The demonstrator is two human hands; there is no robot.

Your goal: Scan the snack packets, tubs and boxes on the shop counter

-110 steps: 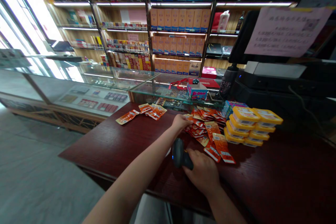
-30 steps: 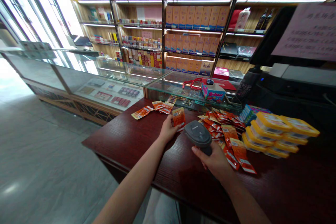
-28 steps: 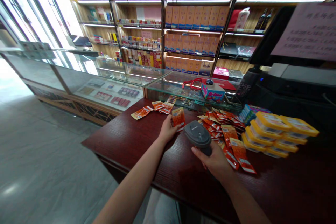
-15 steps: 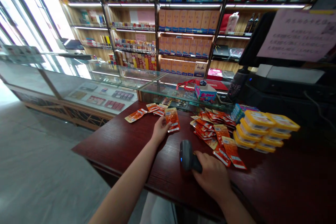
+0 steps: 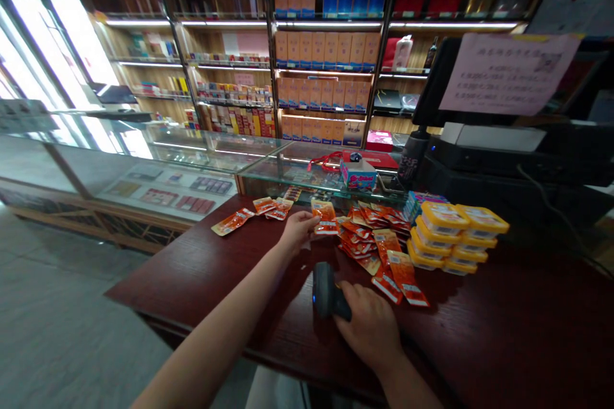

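Observation:
My left hand pinches an orange snack packet by its near left side, just left of a heap of similar packets. In my right hand is a dark handheld barcode scanner, gripped by its handle, its head toward the left and a small blue light on its side. Several more orange packets lie at the far left of the dark wooden counter, apart from the heap.
Stacked yellow-lidded plastic tubs stand right of the heap. Behind them are a monitor with a pink paper sign and a black machine. A small blue-pink box rests on the glass display case. Shelves with boxed goods line the back.
My left hand has moved the held packet rightward, closer to the heap, and turned it slightly. The scanner stays in my right hand near the same spot. The view has shifted a little right.

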